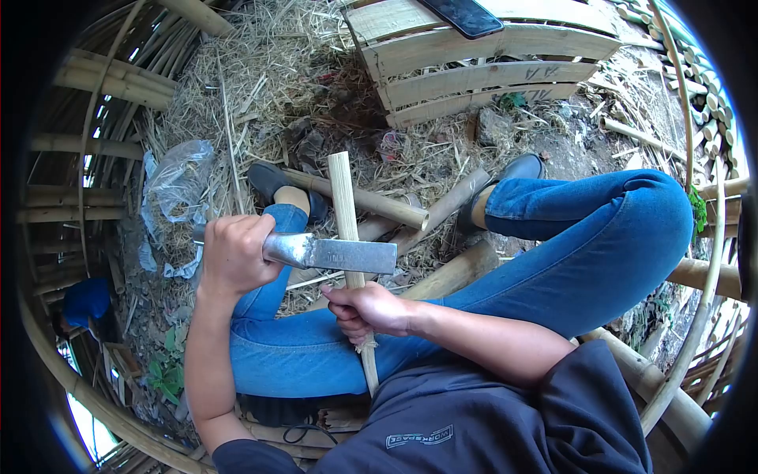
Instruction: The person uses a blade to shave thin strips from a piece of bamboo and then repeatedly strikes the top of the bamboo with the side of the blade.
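My left hand [237,249] is closed round the handle of a metal chisel [347,255]. Its broad flat blade points right and crosses in front of a pale stick [343,197]. In my right hand [371,310] the stick is gripped below the blade, thumb up along it. The stick stands upright in view, wider at its top and thinner at its lower end, which reaches my lap. Frayed fibres curl from it just beneath my right fingers. My jeans [300,359] lie behind both hands.
A slatted wooden crate [489,59] stands ahead with a phone [466,16] on top. Bamboo poles [363,197] lie between my feet on straw-littered ground. A clear plastic bag [181,182] rests at left. Bamboo walls and stacked poles [707,103] flank both sides.
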Motion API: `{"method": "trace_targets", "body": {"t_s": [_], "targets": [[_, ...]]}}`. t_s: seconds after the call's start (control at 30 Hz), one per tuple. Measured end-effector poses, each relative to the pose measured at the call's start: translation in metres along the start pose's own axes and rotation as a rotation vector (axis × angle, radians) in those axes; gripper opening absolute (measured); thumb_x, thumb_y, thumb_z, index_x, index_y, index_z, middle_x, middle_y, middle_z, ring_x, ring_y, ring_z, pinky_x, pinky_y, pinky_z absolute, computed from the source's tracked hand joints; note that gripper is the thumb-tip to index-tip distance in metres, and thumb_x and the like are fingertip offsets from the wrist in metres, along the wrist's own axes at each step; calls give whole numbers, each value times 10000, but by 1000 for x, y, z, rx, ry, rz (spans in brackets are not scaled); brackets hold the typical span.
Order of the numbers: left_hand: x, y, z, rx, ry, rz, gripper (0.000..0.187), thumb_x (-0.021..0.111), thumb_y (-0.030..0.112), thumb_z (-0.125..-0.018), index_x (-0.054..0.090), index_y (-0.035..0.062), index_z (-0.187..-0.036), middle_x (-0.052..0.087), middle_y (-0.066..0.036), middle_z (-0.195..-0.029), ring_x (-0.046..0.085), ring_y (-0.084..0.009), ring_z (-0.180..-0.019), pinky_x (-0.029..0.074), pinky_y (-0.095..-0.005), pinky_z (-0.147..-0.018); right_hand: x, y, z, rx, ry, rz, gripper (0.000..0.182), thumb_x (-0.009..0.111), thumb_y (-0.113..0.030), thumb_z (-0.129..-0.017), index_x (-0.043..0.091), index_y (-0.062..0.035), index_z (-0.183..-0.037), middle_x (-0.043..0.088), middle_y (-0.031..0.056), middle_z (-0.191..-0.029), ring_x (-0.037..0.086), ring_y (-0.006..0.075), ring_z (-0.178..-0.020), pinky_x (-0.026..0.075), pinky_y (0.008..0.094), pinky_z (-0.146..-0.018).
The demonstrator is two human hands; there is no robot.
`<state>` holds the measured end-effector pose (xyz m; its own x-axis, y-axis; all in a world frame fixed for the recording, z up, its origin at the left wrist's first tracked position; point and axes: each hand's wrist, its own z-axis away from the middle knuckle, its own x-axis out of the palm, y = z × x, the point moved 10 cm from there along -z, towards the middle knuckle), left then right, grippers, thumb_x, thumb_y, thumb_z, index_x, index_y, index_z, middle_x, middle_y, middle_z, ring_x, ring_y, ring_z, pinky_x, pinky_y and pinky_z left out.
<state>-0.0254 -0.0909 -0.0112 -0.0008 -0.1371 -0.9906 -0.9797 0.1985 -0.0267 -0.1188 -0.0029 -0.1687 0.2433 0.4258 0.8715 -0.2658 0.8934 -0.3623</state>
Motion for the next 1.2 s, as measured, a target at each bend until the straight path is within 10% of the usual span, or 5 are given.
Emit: {"method": "trace_targets", "body": {"t_s": [0.5, 0.77, 1.2], "targets": [[2, -42, -8, -200, 89, -106, 206, 625, 153, -852, 555, 45, -692, 592, -182, -622, 602, -400, -604, 461, -497, -582, -8, 10, -7, -16, 37, 132, 474, 430, -413, -1041, 354, -131, -668, 338, -3, -547, 321, 132, -475, 352, 332, -485], [-18, -88, -11, -350, 146, -266, 128, 638, 146, -779, 572, 45, -736, 630, -180, -696, 629, -405, -689, 490, -496, -633, 6, 6, 0, -7, 22, 66, 516, 430, -396, -1049, 298, -138, -622, 238, -31, -534, 244, 116, -442, 246, 306, -437], [18, -5, 2, -67, -90, -23, 95, 676, 105, -720, 592, 64, -710, 627, -130, -640, 634, -332, -590, 479, -449, -539, -10, -2, -2, -49, 82, 51, 480, 450, -399, -1040, 339, -133, -655, 267, -28, -543, 239, 110, -454, 244, 304, -446]]}}
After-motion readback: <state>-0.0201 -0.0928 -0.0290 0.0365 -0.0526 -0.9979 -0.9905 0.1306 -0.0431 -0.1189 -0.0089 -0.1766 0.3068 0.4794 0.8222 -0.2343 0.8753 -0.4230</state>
